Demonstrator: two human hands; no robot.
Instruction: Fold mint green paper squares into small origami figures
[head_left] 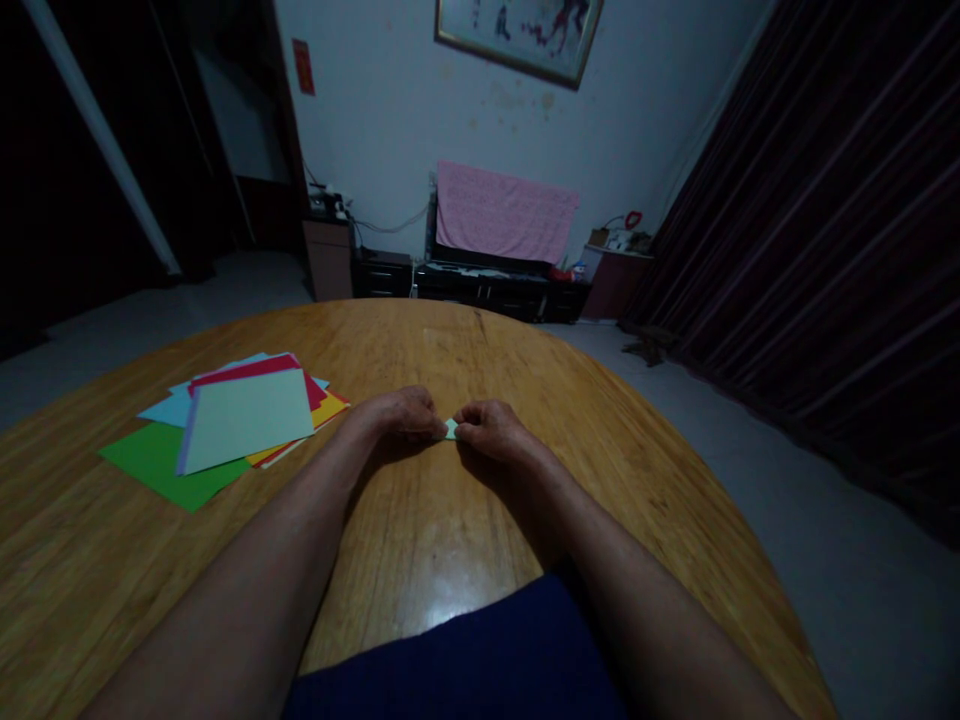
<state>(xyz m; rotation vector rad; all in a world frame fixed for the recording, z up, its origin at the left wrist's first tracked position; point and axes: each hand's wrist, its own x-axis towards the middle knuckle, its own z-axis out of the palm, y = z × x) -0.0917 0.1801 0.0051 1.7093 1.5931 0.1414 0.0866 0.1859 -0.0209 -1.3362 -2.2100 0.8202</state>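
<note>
Left grip (415,413): paper (451,431) is pinched by its left side.
Right grip (489,430): its right side is pinched.
Sheets (251,420): loosely piled on the counter (450,350), leftward.

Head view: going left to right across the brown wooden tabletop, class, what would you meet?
Loose pile of multicoloured paper sheets → bare left hand → small pale-green piece of paper → bare right hand.

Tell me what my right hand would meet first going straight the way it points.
First the small pale green paper at your right hand, then probably your left hand just beyond; exact depth is unclear.
</note>
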